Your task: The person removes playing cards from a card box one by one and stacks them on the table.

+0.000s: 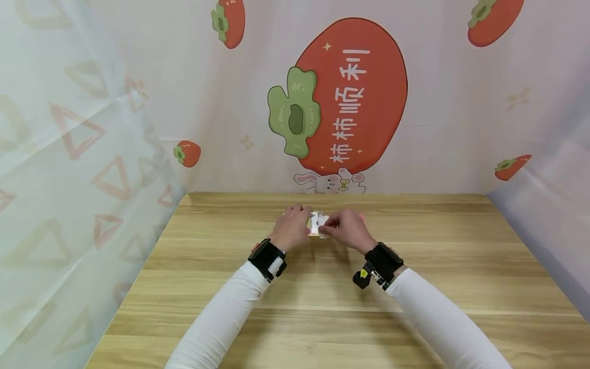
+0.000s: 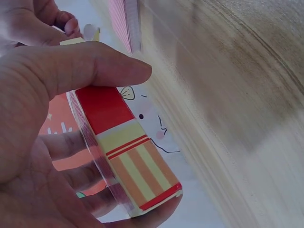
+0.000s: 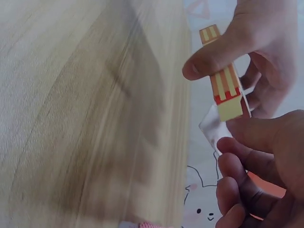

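A wooden table [image 1: 318, 318] with light grain stands before a pale cloth backdrop [image 1: 447, 128], and its far edge runs along the cloth. On this backdrop is printed one big orange-red persimmon [image 1: 382, 102] with green calyx [image 1: 295, 119] and white Chinese characters [image 1: 349, 105]; smaller persimmons [image 1: 189, 154] are around it, and a white rabbit [image 1: 328, 182] is below. The left cloth wall [image 1: 78, 169] carries triangle outlines [image 1: 105, 128]. The right cloth wall [image 1: 553, 205] looks bluish in shade. Soft shadows fall on the wood.

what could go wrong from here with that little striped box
The left hand might dent the box if it squeezes too hard. The white piece in the right hand could bend or tear if tugged. That hand might also knock the pink thing near it.
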{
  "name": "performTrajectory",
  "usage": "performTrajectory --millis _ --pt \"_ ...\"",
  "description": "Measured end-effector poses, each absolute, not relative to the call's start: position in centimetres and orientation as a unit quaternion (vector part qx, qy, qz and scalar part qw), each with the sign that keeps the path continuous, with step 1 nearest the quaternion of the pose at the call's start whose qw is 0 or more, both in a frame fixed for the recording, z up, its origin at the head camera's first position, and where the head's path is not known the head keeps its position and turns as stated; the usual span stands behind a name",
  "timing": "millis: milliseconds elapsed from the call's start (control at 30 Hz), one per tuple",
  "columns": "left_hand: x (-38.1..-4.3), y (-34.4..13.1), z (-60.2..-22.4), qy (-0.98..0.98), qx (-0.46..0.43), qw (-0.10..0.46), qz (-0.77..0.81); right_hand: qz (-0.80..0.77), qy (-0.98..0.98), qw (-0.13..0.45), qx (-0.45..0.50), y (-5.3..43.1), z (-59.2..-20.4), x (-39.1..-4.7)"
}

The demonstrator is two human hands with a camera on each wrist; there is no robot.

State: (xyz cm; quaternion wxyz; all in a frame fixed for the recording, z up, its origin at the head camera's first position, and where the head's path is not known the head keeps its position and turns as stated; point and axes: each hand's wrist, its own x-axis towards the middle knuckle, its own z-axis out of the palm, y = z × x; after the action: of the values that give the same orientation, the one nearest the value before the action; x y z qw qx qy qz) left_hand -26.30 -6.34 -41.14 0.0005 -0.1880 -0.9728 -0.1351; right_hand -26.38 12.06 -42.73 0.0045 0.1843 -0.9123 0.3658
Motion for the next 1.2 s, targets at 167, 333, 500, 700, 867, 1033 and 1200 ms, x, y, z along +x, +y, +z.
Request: performTrajectory --millis 167,333,500,700,867,1033,1200 --pt "-26.3 -6.2 -41.2 -0.972 -0.2 0.008 -0.127 0.374 -0.914 -0.012 0.157 11.9 -43.1 -26.4" --pt "-26.3 -6.1 -41.2 -0.97 -0.207 0.013 -0.129 0.395 -0.91 -0.018 0.124 11.7 -43.3 -26.6" --pt "-26.2 -6.1 -41.3 -0.97 -0.209 0.014 -0.127 0.415 -0.904 -0.023 0.094 11.5 -43.3 -26.7" --pt "-26.1 -6.1 -41.5 -0.969 -0.208 0.014 -0.13 0.433 -0.898 -0.029 0.079 11.5 -43.4 -26.7" --pt "-26.1 -6.4 -41.5 -0.969 -0.207 0.01 -0.137 0.459 -0.884 -0.049 0.076 11.7 -43.4 -26.6" --pt "-26.2 -6.9 -41.7 -0.97 -0.198 0.006 -0.143 0.484 -0.871 -0.073 0.051 12.2 -43.2 -26.5" --pt "-26.3 -7.3 -41.9 -0.97 -0.194 0.007 -0.148 0.494 -0.865 -0.077 0.042 12.9 -43.1 -26.4"
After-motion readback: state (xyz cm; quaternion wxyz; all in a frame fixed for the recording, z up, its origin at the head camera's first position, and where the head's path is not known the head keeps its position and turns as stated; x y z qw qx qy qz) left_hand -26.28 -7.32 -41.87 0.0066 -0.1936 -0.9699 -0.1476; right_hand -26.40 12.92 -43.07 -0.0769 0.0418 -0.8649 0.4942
